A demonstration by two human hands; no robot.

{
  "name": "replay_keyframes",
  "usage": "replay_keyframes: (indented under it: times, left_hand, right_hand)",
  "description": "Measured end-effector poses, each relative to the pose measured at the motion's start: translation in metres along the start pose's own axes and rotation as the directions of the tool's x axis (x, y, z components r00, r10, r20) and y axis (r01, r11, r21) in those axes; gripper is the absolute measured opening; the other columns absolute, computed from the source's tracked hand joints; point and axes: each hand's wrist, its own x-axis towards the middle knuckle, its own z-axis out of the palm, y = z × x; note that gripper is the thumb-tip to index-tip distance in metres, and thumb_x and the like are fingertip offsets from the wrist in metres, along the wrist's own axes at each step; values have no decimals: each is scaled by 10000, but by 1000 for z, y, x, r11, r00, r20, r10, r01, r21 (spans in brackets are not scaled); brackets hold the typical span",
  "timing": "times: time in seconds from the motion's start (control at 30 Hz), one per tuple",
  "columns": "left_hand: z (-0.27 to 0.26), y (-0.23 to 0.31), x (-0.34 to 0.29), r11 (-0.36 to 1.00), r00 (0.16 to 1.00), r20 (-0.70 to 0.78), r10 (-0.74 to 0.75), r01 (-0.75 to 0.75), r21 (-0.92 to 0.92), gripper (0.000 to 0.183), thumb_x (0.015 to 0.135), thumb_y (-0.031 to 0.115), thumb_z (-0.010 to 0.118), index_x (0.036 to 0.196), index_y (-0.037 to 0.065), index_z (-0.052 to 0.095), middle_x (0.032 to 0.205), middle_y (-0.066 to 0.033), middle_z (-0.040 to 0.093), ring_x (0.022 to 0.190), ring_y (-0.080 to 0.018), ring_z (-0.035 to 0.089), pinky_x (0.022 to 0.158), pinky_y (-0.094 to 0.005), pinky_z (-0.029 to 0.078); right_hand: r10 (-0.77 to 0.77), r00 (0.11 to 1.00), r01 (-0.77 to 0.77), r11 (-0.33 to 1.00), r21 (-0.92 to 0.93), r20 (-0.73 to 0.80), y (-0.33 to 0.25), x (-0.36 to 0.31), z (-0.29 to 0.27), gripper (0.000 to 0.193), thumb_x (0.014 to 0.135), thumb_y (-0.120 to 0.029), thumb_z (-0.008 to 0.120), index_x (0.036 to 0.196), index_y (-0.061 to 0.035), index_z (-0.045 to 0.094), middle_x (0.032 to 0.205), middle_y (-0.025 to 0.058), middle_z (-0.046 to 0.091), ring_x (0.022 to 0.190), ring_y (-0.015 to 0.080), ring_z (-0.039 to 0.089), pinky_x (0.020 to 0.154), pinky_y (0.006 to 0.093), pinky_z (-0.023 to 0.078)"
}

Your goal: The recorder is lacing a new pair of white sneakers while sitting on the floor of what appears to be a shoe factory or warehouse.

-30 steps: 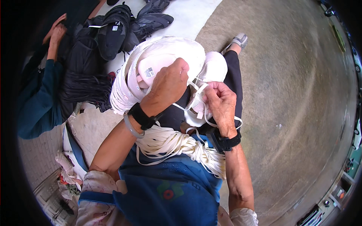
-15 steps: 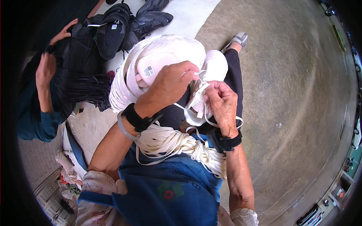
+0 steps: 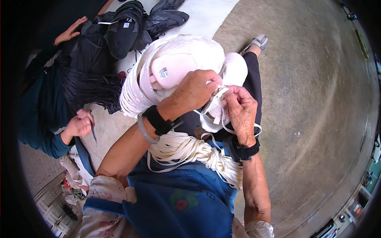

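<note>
A white shoe (image 3: pixel 233 69) rests on my lap, toe pointing away. Above its eyelets, both my hands pinch white shoelace. My left hand (image 3: pixel 197 88) is closed on a short white end, its fingertips at the shoe's upper part. Beside it, my right hand (image 3: pixel 241 106) pinches the shoelace (image 3: pixel 228 126), which hangs in a loop below the fingers. My two hands nearly touch, and they partly hide the lacing. A thick bundle of cream shoelaces (image 3: pixel 174 148) lies across my blue apron (image 3: pixel 170 190).
Left of the shoe stands a stack of white shoes (image 3: pixel 133 95) with a pale pink insole (image 3: pixel 172 69). Further left, a co-worker's hand (image 3: pixel 79 125) holds a thin dark strip near black laces (image 3: pixel 87 87) and black shoes (image 3: pixel 124 37). Concrete floor (image 3: pixel 309 119) stretches to the right.
My hands have come slightly closer together at the lacing, still pinching shoelace. The co-worker's one hand has dropped from beside the black shoes to lower down. The whole view has shifted slightly.
</note>
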Motion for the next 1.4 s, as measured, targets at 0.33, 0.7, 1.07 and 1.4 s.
replay_keyframes:
  times: [0.33, 0.7, 1.07, 1.4]
  left_hand:
    - [-9, 6, -1, 999, 973, 226, -37, 38, 0, 228, 836, 132, 652, 1007, -13, 692, 799, -143, 682, 736, -164, 626, 685, -298, 492]
    - [-13, 6, -1, 905, 916, 312, -253, 338, -258, 202, 869, 172, 661, 1006, 28, 630, 806, -3, 598, 565, -69, 476, 446, -225, 384]
    - [-11, -1, 0, 926, 948, 274, -159, 240, -293, 255, 910, 178, 615, 1109, 19, 591, 822, -15, 627, 570, -39, 475, 425, -193, 364]
    - [-7, -17, -2, 932, 983, 178, -49, 108, -345, 216, 890, 83, 603, 1074, -26, 573, 864, -58, 673, 672, -67, 568, 584, -208, 464]
  right_hand:
    - [-2, 1000, 2, 999, 39, 1, -1, -2, 0, 129, 906, -92, 640, 962, 14, 687, 658, -22, 607, 595, 35, 528, 553, 205, 437]
    - [-256, 966, 259, 933, -251, 44, -1, -19, -3, 156, 866, -53, 667, 1013, -7, 687, 757, 89, 586, 630, 152, 572, 601, 290, 471]
    - [-428, 899, 412, 759, -504, 91, -5, -24, 8, 228, 843, -58, 672, 1071, -50, 682, 814, 142, 600, 685, 306, 637, 621, 387, 509]
    - [-304, 941, 329, 927, -181, 150, -37, -60, -33, 72, 785, 0, 660, 855, 16, 654, 1039, 107, 604, 765, 168, 604, 637, 289, 476]
